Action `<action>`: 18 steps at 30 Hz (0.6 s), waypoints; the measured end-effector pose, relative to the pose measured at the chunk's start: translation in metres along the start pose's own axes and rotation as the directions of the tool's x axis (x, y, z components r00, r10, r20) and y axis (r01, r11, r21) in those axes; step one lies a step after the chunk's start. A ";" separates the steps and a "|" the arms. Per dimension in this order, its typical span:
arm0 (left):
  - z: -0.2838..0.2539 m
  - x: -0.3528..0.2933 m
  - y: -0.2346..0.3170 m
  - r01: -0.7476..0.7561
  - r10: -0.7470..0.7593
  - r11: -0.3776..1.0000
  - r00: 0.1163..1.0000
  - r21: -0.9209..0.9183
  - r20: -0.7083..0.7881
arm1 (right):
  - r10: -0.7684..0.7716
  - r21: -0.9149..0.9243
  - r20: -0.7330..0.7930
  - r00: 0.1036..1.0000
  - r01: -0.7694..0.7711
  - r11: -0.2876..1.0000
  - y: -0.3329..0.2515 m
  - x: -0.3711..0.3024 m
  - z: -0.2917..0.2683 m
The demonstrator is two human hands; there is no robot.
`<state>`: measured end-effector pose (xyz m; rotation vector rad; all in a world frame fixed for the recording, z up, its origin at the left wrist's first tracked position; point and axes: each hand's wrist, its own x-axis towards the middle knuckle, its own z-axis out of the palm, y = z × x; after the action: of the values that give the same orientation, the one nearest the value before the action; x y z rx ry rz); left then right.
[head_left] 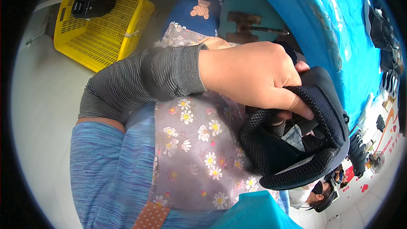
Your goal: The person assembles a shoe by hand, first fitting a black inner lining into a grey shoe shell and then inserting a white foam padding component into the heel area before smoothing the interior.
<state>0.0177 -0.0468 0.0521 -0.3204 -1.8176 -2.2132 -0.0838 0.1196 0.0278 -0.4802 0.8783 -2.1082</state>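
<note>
My left hand (258,74), in a grey striped sleeve (144,76), reaches across and grips the collar of a black mesh shoe (326,101). Its thumb presses on the padded inside edge, and the other fingers curl out of sight. The shoe is tilted, its opening toward me, with a pale patch inside. A bit of skin shows within the opening under the thumb, and a fingertip shows past the knuckles; I cannot tell which hand these belong to. No other part of my right hand can be made out.
A yellow plastic crate (99,55) holding a black shoe (93,5) stands at upper left. A blue-covered surface (292,0) curves along the right, with dark shoes (377,23) beyond it. A teal edge (254,212) lies at the bottom. Another person (303,197) is at lower right.
</note>
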 end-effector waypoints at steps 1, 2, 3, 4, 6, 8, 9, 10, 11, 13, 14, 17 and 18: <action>0.001 -0.003 0.003 0.087 -0.087 0.994 0.996 0.067 -0.014 | -0.035 0.007 0.000 0.999 0.035 0.999 0.002 0.001 -0.002; 0.003 -0.004 0.006 0.174 -0.171 0.975 0.985 0.134 -0.035 | -0.071 0.012 -0.013 0.997 0.071 0.997 0.005 0.002 -0.004; 0.003 -0.004 0.007 0.177 -0.174 0.975 0.984 0.136 -0.034 | -0.115 0.031 -0.044 0.992 0.117 0.993 0.007 0.001 -0.004; 0.003 -0.005 0.010 0.194 -0.180 0.951 0.980 0.239 -0.080 | -0.176 0.042 -0.106 0.979 0.181 0.983 0.008 -0.001 0.001; 0.002 -0.001 0.025 0.337 -0.339 0.886 0.939 0.318 -0.052 | -0.289 0.084 -0.224 0.931 0.314 0.946 0.011 -0.005 -0.001; 0.001 0.001 0.034 0.427 -0.466 0.845 0.883 0.321 0.054 | -0.294 0.025 -0.083 0.952 0.297 0.954 0.005 -0.007 -0.016; 0.007 -0.002 0.027 0.458 -0.490 0.826 0.872 0.328 0.014 | -0.233 -0.038 0.111 0.966 0.238 0.970 0.001 -0.002 -0.029; 0.007 -0.006 0.026 0.291 -0.357 0.838 0.932 0.462 0.059 | -0.210 -0.048 0.113 0.971 0.217 0.975 -0.001 -0.004 -0.025; 0.007 -0.009 0.027 0.112 -0.221 0.810 0.967 0.575 0.123 | -0.191 -0.057 0.113 0.975 0.198 0.978 -0.003 -0.005 -0.021; 0.009 -0.014 0.029 -0.005 -0.147 0.815 0.965 0.580 0.215 | -0.057 -0.036 0.099 0.993 0.061 0.997 -0.005 -0.003 -0.014; 0.011 -0.014 0.028 -0.071 -0.143 0.762 0.951 0.644 0.274 | 0.062 -0.005 0.093 0.994 -0.061 0.998 -0.005 0.000 -0.009; 0.015 -0.018 0.023 -0.068 -0.160 0.716 0.953 0.695 0.257 | 0.308 0.070 0.112 0.945 -0.317 0.946 -0.004 0.004 -0.010; 0.009 -0.017 0.024 -0.073 -0.150 0.744 0.950 0.664 0.273 | 0.303 0.029 0.084 0.949 -0.306 0.951 -0.008 -0.002 -0.008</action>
<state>0.0420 -0.0413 0.0705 -0.4926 -2.6590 -1.4145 -0.0912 0.1277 0.0282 -0.3759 0.8053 -1.8092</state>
